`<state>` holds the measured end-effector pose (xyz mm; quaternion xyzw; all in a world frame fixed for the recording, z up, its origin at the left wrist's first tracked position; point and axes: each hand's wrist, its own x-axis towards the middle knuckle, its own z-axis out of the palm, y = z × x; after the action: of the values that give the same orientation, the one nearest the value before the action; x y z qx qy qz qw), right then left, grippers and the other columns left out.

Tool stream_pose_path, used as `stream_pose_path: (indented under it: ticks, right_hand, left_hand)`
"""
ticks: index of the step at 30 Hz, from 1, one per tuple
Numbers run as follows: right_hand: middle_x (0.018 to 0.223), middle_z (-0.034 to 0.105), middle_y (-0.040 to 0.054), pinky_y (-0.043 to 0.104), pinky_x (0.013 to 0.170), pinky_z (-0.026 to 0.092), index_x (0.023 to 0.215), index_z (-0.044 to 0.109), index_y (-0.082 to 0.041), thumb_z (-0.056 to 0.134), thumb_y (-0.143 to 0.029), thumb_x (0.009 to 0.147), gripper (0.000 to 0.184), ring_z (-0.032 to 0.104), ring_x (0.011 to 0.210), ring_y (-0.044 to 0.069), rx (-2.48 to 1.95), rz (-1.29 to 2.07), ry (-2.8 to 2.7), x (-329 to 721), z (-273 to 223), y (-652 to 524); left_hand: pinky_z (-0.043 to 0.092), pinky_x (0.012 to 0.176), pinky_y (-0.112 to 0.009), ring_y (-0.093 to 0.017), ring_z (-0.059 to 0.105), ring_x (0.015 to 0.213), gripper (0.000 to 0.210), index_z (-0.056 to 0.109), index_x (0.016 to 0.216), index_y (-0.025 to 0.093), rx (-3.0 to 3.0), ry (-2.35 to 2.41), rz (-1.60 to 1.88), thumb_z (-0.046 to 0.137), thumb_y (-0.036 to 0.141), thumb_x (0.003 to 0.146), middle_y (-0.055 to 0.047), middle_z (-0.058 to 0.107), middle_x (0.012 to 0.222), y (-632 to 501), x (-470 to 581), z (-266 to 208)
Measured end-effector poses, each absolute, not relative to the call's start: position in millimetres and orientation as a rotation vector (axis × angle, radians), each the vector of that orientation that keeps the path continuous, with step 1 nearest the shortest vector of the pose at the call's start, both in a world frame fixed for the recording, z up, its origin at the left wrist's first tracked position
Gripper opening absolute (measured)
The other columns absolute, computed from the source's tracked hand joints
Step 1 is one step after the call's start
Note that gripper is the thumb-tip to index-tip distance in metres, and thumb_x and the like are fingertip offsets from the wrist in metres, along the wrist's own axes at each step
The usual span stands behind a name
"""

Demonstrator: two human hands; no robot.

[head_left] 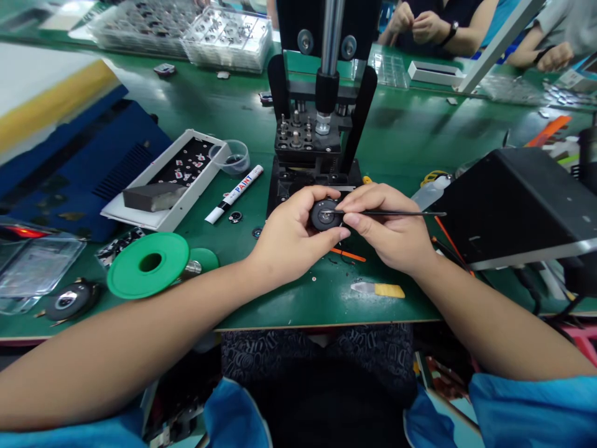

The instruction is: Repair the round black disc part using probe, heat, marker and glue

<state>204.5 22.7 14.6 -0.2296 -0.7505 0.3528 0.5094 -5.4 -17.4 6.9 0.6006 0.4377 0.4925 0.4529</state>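
Observation:
My left hand (291,239) grips a small round black device (321,219) by its edges, thumb below and fingers above. Its flat face, with a lighter ring at the centre, is turned up toward me. Pinched in my right hand (389,227) are thin black tweezers (396,213), lying almost level; their tip touches the middle of the device. Just behind both hands stands a black press (308,149) with a vertical steel rod. An orange strip (349,255) lies on the green table under my hands, and a blade with a yellow handle (389,290) is nearer me.
On the left are a green spool (125,264), a paint marker (236,193), a white box of small parts (205,180), a clear cup (236,155) and another round device (72,302). A black box-shaped unit (517,205) stands right. Co-workers' hands (429,26) show across the table.

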Motion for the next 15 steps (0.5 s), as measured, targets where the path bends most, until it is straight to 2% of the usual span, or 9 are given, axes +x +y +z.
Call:
stream_pose_path:
  ticks: [3,7,15]
  right_hand:
    - [0.104,0.089,0.0021,0.044,0.097,0.07,0.099,0.086,-0.029,0.092,-0.031,0.102,0.007,0.085,0.102,0.023,-0.517,0.884,-1.813,205.4,15.9,23.2]
    - [0.101,0.088,0.002,0.04,0.095,0.071,0.1,0.087,-0.028,0.091,-0.027,0.103,0.005,0.084,0.1,0.021,-0.469,0.932,-1.838,207.0,17.3,24.2]
    - [0.1,0.087,0.0022,0.043,0.096,0.071,0.097,0.085,-0.029,0.092,-0.033,0.102,0.01,0.084,0.101,0.022,-0.527,0.93,-1.765,204.2,13.3,21.4]
  left_hand:
    - [0.064,0.088,-0.038,-0.025,0.078,0.104,0.051,0.075,0.13,0.021,1.568,1.118,1.206,0.093,0.037,0.085,-0.009,0.082,0.126,-19.2,-7.0,10.1]
    - [0.061,0.078,-0.035,-0.021,0.074,0.091,0.048,0.077,0.129,0.02,1.626,1.145,1.162,0.091,0.039,0.088,-0.007,0.082,0.117,-20.0,-7.6,12.7]
    - [0.066,0.086,-0.035,-0.024,0.078,0.104,0.045,0.076,0.13,0.019,1.639,1.07,1.185,0.089,0.035,0.09,-0.009,0.083,0.126,-20.6,-5.7,13.3]
